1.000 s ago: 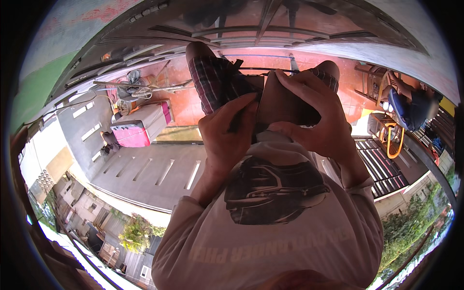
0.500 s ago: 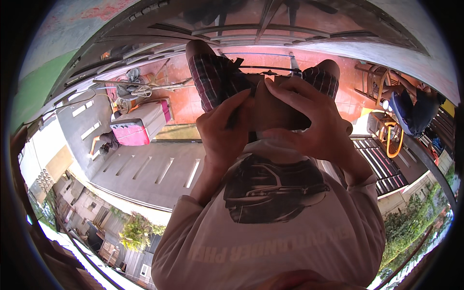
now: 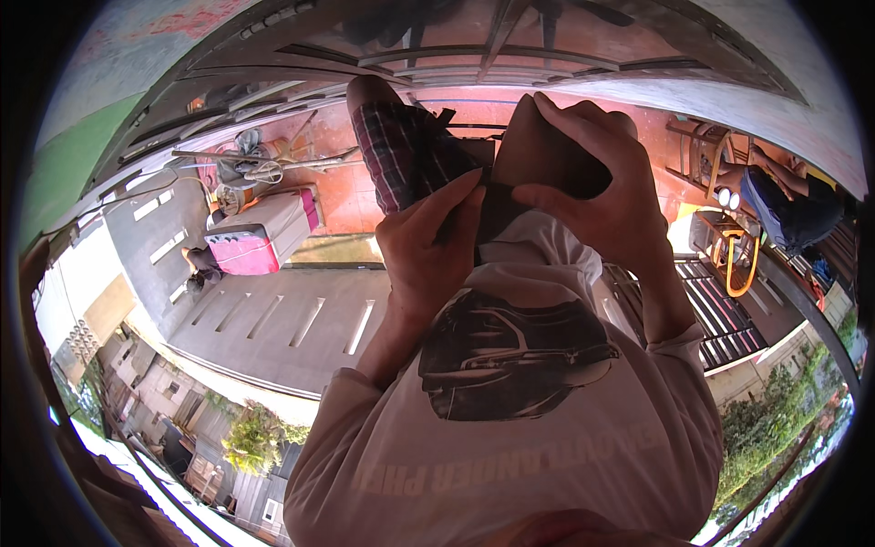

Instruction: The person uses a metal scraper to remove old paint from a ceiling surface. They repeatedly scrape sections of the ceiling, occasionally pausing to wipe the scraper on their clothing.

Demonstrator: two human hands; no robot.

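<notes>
A brown, flat piece (image 3: 524, 150), stiff-looking like card or thick cloth, is raised over my lap; its exact kind cannot be made out. My right hand (image 3: 606, 173) grips it, fingers along its upper edge and thumb across its lower side. A darker section (image 3: 501, 210) hangs below it. My left hand (image 3: 427, 232) is closed in a pinch at the left edge of that section, thumb and forefinger pressed together. What lies between those fingertips is hidden. Checked shorts (image 3: 406, 150) cover my left thigh beside the piece.
Reddish floor tiles (image 3: 337, 205) lie around my legs. At left stand a pink and grey box-like thing (image 3: 251, 246) and a bundle with sticks (image 3: 260, 164). A person in dark clothes (image 3: 784, 210) sits at right near an orange-framed chair (image 3: 734, 260). Dark-framed glass (image 3: 565, 41) rises ahead.
My right hand has moved up and away from me, tilting the brown piece up to the right. The left hand stays nearly in place. The person at right has shifted slightly.
</notes>
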